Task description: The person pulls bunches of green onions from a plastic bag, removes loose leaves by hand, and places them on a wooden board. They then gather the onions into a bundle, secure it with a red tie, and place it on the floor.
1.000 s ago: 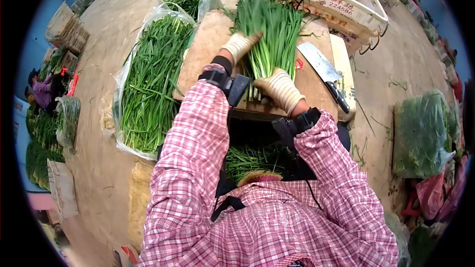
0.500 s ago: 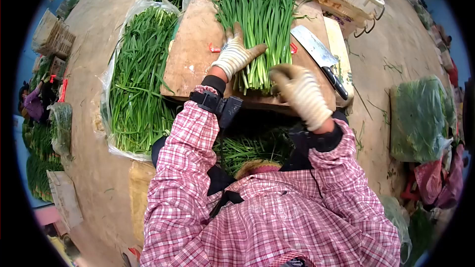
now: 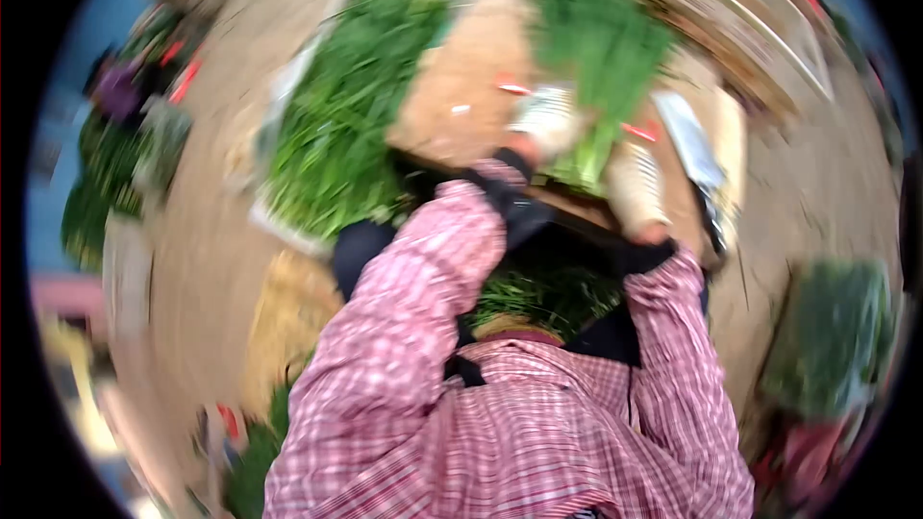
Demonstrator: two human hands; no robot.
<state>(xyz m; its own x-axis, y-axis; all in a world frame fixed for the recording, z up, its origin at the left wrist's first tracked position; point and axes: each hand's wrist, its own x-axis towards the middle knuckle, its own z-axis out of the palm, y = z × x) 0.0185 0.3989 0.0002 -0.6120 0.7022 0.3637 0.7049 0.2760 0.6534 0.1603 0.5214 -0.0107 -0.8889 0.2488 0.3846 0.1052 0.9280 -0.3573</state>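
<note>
Since the earlier frame, your right hand (image 3: 635, 183) has moved farther in along the right side of the green bunch (image 3: 608, 50), and your left hand (image 3: 548, 123) has drawn back toward the near end of its stalks. The bunch lies on the wooden board (image 3: 469, 101), with leaves at the far side and pale stalk ends at the near edge. Your left hand is at the left of the stalks, partly open; the blur hides whether it grips them. Your right fingers are beside a red strip (image 3: 642, 131), and I cannot tell if they are closed on it. Another red strip (image 3: 511, 88) lies just left of your left hand. The knife (image 3: 690, 142) rests at right, its handle toward the near side. Farther left is a large pile of greens (image 3: 351, 115).
</note>
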